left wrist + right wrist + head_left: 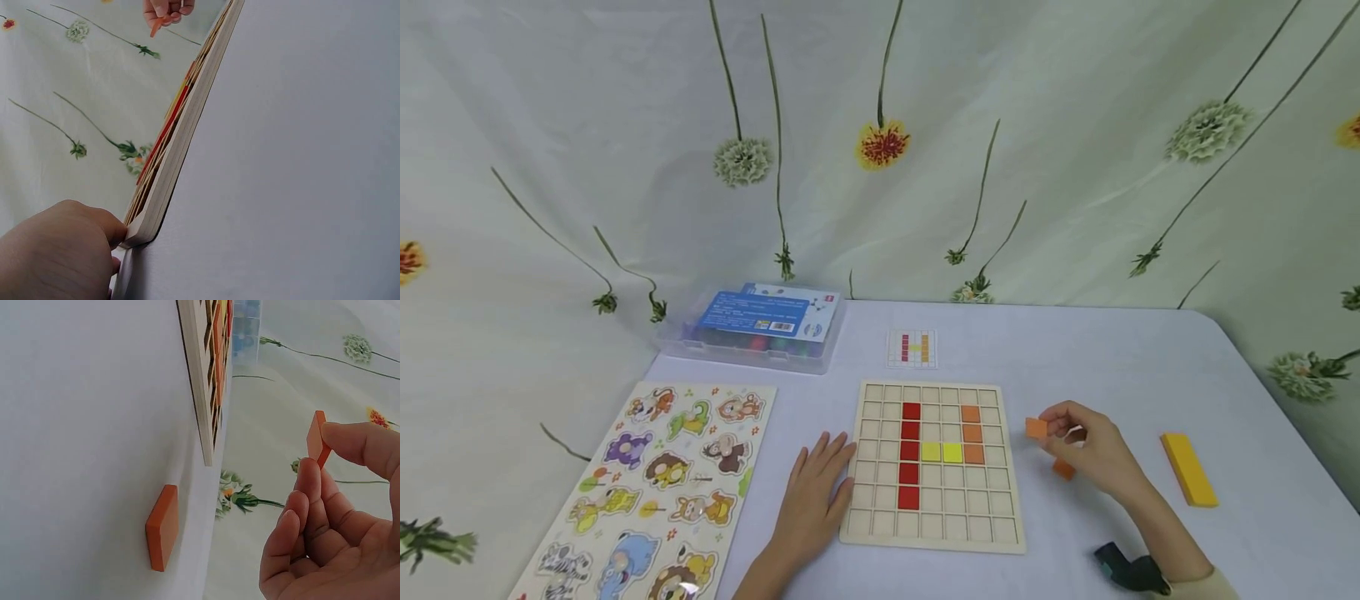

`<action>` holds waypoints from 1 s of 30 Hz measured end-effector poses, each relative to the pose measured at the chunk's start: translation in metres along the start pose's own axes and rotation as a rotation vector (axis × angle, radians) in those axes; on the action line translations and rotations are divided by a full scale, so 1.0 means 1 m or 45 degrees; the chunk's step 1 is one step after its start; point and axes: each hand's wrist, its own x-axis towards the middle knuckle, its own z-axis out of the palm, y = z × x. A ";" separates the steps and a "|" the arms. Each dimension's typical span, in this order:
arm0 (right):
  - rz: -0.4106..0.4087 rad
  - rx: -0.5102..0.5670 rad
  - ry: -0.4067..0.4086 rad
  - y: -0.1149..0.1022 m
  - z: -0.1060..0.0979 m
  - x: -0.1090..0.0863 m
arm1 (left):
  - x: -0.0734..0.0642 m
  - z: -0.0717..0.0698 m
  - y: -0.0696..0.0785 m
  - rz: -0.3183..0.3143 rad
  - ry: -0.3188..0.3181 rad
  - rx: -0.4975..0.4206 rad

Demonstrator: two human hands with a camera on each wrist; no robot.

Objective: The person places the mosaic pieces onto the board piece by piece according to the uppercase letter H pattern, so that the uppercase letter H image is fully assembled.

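Between thumb and fingers, my right hand (1092, 446) pinches an orange square tile (1036, 428), held up to the right of the wooden grid board (946, 533). Another orange tile (162, 528) lies on the table below that hand. My left hand (814, 498) rests flat at the board's left edge, fingers extended; in the left wrist view its thumb (115, 228) touches the board's corner. Set in the board are a column of several red tiles (910, 451), two yellow tiles (942, 452) in a row, and three orange tiles (972, 433) in a column.
Behind the board lies a small pattern card (912, 348) with a matching coloured design. A clear plastic case (752, 327) stands at the back left. An animal puzzle board (655, 492) lies on the left, and a yellow bar (1189, 469) on the right.
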 end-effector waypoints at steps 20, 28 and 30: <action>-0.011 0.027 -0.103 -0.031 0.020 -0.004 | 0.002 0.000 0.000 0.002 0.003 0.001; -0.016 0.075 -0.197 -0.031 0.038 -0.007 | 0.001 0.000 0.000 0.024 0.029 0.015; -0.046 0.063 -0.210 -0.030 0.042 -0.008 | 0.001 0.000 0.000 0.028 0.037 0.024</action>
